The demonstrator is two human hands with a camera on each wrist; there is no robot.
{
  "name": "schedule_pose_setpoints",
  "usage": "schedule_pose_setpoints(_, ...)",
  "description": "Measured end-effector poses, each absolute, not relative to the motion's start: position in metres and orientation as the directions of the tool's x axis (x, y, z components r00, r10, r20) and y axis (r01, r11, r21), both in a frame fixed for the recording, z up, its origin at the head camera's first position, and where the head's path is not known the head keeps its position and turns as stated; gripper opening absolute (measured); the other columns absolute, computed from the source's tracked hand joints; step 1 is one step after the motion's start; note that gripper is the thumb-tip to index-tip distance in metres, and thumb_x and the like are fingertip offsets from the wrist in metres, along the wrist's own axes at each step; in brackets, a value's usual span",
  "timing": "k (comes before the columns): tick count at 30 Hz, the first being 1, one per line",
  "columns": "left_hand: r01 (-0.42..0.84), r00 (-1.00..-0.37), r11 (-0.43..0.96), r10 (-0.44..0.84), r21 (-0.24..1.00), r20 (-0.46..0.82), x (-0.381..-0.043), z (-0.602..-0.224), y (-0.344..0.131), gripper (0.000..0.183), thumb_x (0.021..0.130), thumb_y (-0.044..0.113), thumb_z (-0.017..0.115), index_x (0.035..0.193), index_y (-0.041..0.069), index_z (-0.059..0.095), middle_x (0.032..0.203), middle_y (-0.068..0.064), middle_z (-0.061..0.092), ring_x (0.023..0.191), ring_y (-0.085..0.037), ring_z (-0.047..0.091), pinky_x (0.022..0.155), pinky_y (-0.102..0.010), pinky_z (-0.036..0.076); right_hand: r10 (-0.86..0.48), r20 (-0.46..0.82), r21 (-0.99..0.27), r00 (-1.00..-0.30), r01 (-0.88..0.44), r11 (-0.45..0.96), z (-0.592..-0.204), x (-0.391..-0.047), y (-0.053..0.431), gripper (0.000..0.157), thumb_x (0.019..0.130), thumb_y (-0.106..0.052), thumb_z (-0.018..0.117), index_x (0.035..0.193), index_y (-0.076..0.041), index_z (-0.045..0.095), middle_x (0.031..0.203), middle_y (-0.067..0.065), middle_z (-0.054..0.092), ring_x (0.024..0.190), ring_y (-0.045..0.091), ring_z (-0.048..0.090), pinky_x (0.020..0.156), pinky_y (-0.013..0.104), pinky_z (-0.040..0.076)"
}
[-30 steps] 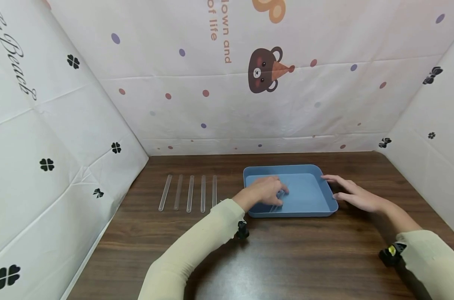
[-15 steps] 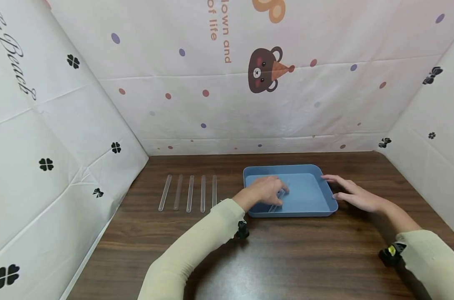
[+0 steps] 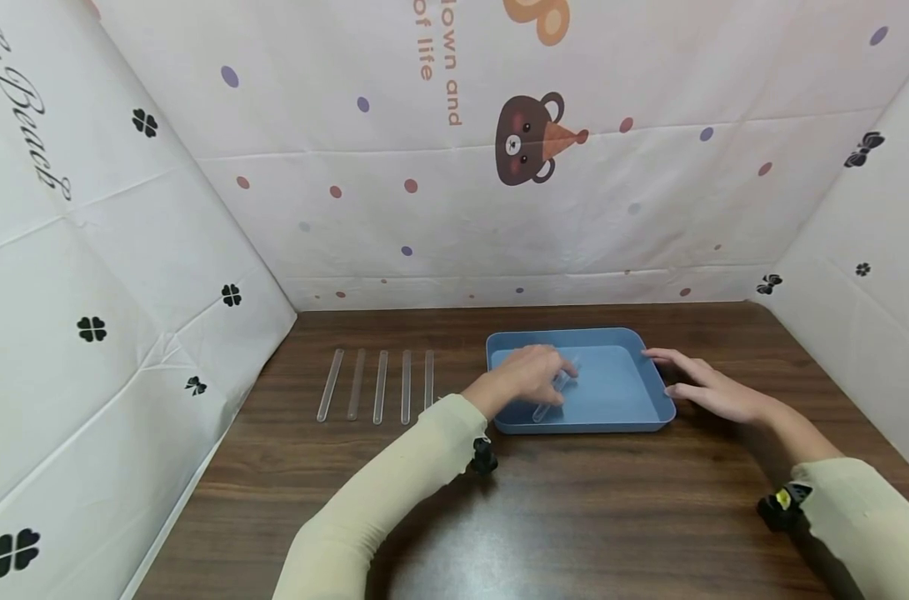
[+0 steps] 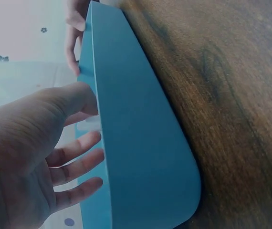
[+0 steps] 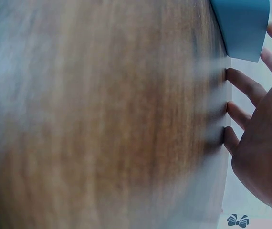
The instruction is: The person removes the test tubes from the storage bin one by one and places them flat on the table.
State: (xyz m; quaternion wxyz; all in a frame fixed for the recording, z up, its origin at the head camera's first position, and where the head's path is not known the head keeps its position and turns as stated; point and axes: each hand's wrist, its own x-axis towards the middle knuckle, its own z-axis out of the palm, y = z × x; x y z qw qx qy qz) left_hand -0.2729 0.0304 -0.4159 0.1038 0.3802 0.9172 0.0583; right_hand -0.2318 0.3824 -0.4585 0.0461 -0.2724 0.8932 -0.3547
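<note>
A blue tray (image 3: 619, 392) lies on the table, and my left hand (image 3: 529, 372) reaches over its left part. Between thumb and index finger it pinches a clear tube (image 3: 550, 403), slanted over the tray floor and partly hidden by the hand. In the left wrist view the other fingers of the left hand (image 4: 36, 138) are spread, and the thumb and index tips dip behind the tray wall (image 4: 136, 129). My right hand (image 3: 716, 392) touches the tray's right side with its thumb and fingers extended. In the right wrist view, fingertips of this hand (image 5: 265, 114) rest on the table beside the tray corner (image 5: 243, 28).
Several clear tubes (image 3: 380, 387) lie side by side in a row on the brown wooden table (image 3: 559, 517), left of the tray. A white printed cloth (image 3: 424, 217) stands up behind the table and along both sides.
The clear tube under my left hand has shifted slightly left and turned a little within the tray. Both hands stay almost where they were.
</note>
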Motion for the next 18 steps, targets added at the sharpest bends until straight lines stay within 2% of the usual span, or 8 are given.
schedule_pose_setpoints(5,0.678,-0.697,0.711,0.702,0.187,-0.144,-0.272,-0.413,0.028,0.051,0.103,0.037,0.084,0.153,0.034,0.071,0.142,0.007,0.076,0.128,-0.010,0.067,0.096,-0.026,0.059,-0.519,0.111,-0.655,-0.847,-0.456,0.603,-0.458,-0.231,0.382,0.060,0.109,-0.005,0.062,0.166,-0.003,0.044,0.162,0.033,0.057,0.132,-0.028,0.040,0.102,0.014,0.046)
schedule_pose_setpoints(12,0.667,-0.709,0.721,0.692,0.190,-0.137,-0.271,-0.403,0.025,0.052,0.103,0.035,0.085,0.153,0.034,0.071,0.146,0.006,0.075,0.131,-0.011,0.068,0.082,-0.023,0.055,-0.519,0.112,-0.657,-0.848,-0.455,0.602,-0.457,-0.231,0.382,0.060,0.109,-0.005,0.062,0.167,-0.003,0.044,0.163,0.033,0.057,0.132,-0.028,0.040,0.102,0.014,0.045)
schedule_pose_setpoints(18,0.663,-0.714,0.724,0.688,0.190,-0.128,-0.271,-0.399,0.023,0.052,0.103,0.035,0.084,0.154,0.033,0.071,0.147,0.005,0.074,0.132,-0.012,0.069,0.090,-0.027,0.058,-0.526,0.126,-0.655,-0.841,-0.469,0.592,-0.457,-0.231,0.382,0.060,0.108,-0.003,0.062,0.166,-0.002,0.045,0.162,0.033,0.057,0.132,-0.028,0.041,0.102,0.012,0.045)
